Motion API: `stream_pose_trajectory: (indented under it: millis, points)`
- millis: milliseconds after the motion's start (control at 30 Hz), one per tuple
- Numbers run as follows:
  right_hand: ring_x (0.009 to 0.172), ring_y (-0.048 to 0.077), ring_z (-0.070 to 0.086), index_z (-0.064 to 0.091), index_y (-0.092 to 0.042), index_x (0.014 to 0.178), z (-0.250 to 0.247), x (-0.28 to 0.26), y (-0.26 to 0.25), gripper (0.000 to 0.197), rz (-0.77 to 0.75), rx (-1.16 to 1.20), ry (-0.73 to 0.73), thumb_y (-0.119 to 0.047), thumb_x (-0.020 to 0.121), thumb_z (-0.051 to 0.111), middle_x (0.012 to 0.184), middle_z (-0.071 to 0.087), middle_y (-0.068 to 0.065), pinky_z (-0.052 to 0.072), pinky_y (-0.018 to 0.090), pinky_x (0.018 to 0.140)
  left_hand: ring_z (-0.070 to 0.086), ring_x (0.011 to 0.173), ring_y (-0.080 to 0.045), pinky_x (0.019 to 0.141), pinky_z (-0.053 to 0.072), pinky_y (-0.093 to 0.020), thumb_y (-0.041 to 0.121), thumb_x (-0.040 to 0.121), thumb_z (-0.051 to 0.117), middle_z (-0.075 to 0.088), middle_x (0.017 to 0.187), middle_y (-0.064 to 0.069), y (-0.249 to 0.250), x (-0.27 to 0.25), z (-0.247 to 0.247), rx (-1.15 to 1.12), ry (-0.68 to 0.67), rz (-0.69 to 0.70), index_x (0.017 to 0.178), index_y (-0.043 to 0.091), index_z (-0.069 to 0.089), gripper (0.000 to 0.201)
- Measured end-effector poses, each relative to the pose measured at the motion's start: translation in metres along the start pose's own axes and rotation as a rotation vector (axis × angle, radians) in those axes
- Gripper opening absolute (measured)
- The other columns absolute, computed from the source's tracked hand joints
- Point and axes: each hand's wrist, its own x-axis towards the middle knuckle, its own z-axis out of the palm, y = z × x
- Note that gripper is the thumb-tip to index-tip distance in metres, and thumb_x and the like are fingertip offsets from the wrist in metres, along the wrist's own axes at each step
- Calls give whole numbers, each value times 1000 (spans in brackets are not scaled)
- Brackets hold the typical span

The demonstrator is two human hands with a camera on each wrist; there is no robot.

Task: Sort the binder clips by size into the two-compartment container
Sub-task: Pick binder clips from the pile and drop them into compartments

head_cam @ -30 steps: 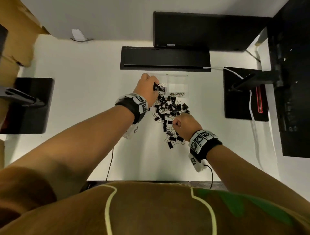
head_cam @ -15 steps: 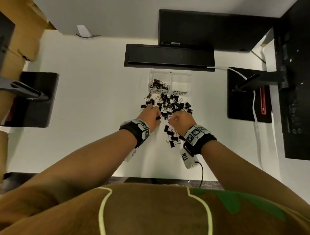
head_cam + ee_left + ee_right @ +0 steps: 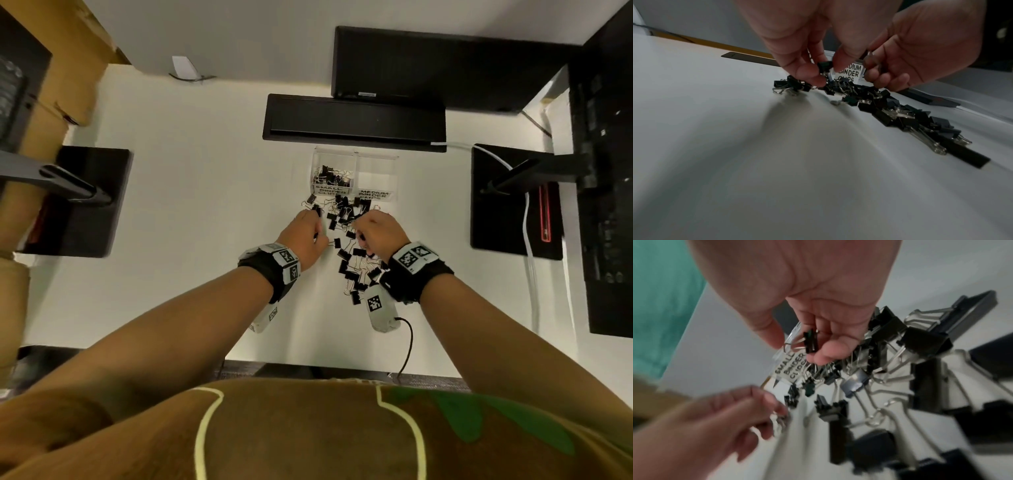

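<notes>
Both hands (image 3: 342,236) now meet over clips (image 3: 352,270) on white desk (image 3: 205,205).

**Three views on the clip pile**

My head camera looks steeply down from above the pile (image 3: 346,233), far enough off to take in the whole table (image 3: 191,192), with the container (image 3: 354,171) beyond the pile and both forearms coming in from the near edge.

My left wrist camera sits low over the table, left of the pile (image 3: 869,100), facing across it toward the container's label; the left hand (image 3: 809,32) fills the top of the frame.

My right wrist camera hangs very close over the pile (image 3: 890,386), looking along the right hand (image 3: 818,296), much of it blurred.

All three share the pile, both hands and the container's labels.
</notes>
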Motion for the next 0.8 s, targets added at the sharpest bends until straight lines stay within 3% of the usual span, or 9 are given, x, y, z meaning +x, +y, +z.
stream_pose_trajectory:
  millis: [100, 167, 233, 267, 367, 467, 600, 700, 800]
  points:
    - [61, 10, 52, 58, -12, 87, 10, -5, 11, 4, -168, -376, 64, -15, 88, 55, 76, 56, -5, 41, 20, 55, 50, 75, -25, 73, 46, -39, 11, 91, 44, 53, 95, -10, 9, -1, -3, 8, -21, 12, 92, 7, 49, 7]
    - [73, 15, 60, 61, -10, 98, 13, -9, 17, 14, -218, -525, -18, -11, 90, 50, 90, 64, 1, 48, 24, 66, 51, 76, -25, 74, 46, -39, 11, 92, 40, 55, 94, -9, 14, -1, -3, 42, -39, 32, 99, 6, 51, 14]
    - [85, 20, 63, 64, -7, 98, 13, -12, 19, 20, -239, -618, -76, -10, 91, 46, 99, 67, 6, 53, 30, 76, 52, 82, -25, 73, 45, -38, 9, 92, 36, 57, 94, -7, 16, -1, 0, 94, -50, 54, 101, 10, 51, 17]
    - [84, 19, 63, 65, -7, 97, 11, -13, 20, 22, -232, -607, -71, -10, 92, 45, 98, 67, 5, 54, 31, 76, 52, 86, -25, 72, 43, -37, 8, 92, 35, 56, 96, -6, 16, 0, 3, 124, -59, 56, 102, 11, 50, 18]
    - [64, 8, 55, 64, -11, 98, 4, -11, 21, 23, -151, -404, 12, -12, 93, 42, 79, 59, -7, 45, 21, 59, 49, 96, -25, 72, 40, -33, 3, 90, 36, 54, 105, -7, 13, 1, 11, 201, -86, 59, 104, 11, 50, 21]
    - [61, 12, 52, 61, -12, 94, -1, -5, 16, 22, -126, -317, 96, -17, 93, 40, 75, 57, -4, 43, 25, 60, 49, 101, -28, 79, 44, -36, 5, 91, 40, 53, 111, -11, 12, 3, 18, 257, -110, 100, 108, 8, 48, 19]
    - [83, 21, 57, 58, -10, 97, 3, 2, 8, 14, -180, -563, 60, -18, 90, 49, 98, 62, 7, 49, 32, 72, 49, 108, -29, 82, 45, -37, 22, 93, 48, 51, 119, -12, 8, 6, 24, 336, -149, 137, 116, 9, 47, 26]
    - [110, 26, 53, 53, -8, 115, 10, 7, 11, 26, -193, -811, 14, -19, 91, 50, 121, 53, 11, 49, 37, 88, 49, 109, -29, 82, 46, -39, 23, 92, 51, 50, 118, -13, 7, 6, 24, 357, -165, 125, 115, 8, 47, 27]
    - [116, 28, 49, 49, -6, 121, 14, 9, 13, 34, -195, -879, 13, -23, 92, 50, 127, 49, 13, 48, 39, 91, 50, 108, -29, 84, 45, -38, 25, 90, 55, 51, 117, -13, 6, 8, 22, 310, -173, 59, 111, 6, 48, 30]
